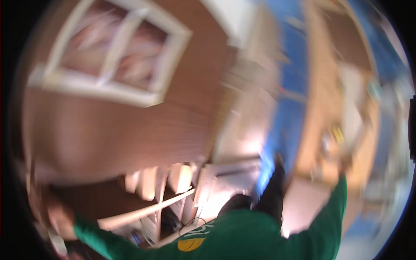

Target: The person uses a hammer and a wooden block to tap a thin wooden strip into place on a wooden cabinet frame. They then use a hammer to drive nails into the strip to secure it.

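Motion blur smears much of the picture. My left hand reaches out at the lower left, next to the near left edge of a large brown panel; a small whitish thing shows just below it. I cannot tell whether the hand touches either. On the right, my right hand is at a long wooden workbench. A yellow-and-dark object lies a little beyond that hand. The fingers of both hands are too blurred to read.
A white two-pane frame lies on the brown panel. Below the panel, pale wooden slats and a cable show. A blue strip runs along the bench. A long pale piece lies on the bench.
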A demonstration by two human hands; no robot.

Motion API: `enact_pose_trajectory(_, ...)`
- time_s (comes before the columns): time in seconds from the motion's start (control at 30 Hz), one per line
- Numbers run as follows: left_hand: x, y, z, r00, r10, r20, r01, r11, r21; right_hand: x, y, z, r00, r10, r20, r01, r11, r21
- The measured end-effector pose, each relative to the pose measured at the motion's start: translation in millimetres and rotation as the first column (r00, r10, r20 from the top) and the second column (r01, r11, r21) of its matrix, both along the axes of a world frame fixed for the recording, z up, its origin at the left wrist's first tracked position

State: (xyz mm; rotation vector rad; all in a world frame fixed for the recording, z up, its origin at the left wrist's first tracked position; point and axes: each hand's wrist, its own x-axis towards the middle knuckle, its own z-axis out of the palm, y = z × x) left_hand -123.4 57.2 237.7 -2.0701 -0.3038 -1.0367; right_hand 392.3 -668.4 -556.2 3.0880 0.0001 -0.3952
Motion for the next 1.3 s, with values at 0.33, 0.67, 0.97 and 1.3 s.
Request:
enact_pose_trajectory(0.33,40.1,-27.3,10.4,0.946,-0.298,0.130,0.315,0.939,-0.139,-35.9,61.8,57.5,0.931,-0.266,0.252,0.079,0.817,0.571)
enact_pose_trajectory(0.67,45.6,-2.3,15.1,0.859,-0.490,0.146,0.493,0.870,0.023,-216.3,393.2,304.0,0.988,0.134,0.075,-0.062,-0.100,0.993)
enact_pose_trajectory(0.97,42.5,-3.2,14.9,0.811,-0.532,0.242,0.553,0.833,-0.024,-396.9,536.4,532.3,0.894,0.205,0.399,-0.271,-0.463,0.844)
enact_pose_trajectory(1.3,48.5,3.6,11.4,0.803,-0.541,0.249,0.562,0.827,-0.016,-411.0,571.9,553.7,0.912,0.156,0.380,-0.188,-0.664,0.723)
